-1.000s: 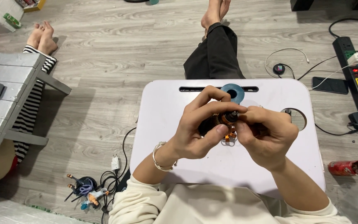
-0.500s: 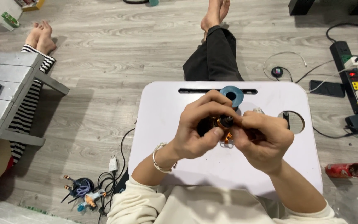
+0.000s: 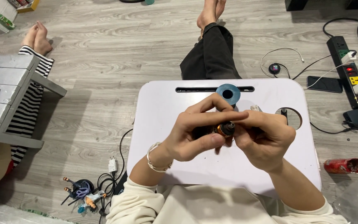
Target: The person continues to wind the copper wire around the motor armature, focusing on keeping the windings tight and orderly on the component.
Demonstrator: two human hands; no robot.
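— What are the hands doing?
— The left hand (image 3: 191, 135) and right hand (image 3: 264, 139) pinch a small orange and black piece (image 3: 224, 129) together above the white table (image 3: 170, 108).
— Anything behind them?
— A blue ring (image 3: 228, 93) on the table

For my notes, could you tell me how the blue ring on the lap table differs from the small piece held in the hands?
The blue ring lies flat and untouched on the white lap table; the small orange-and-black piece is held above it between the left hand and right hand. The ring is larger and single-coloured. Both look round.

A power strip (image 3: 350, 70), phone (image 3: 324, 84) and red can (image 3: 343, 166) lie on the floor; a toy figure, perhaps (image 3: 83, 197), lies by cables.
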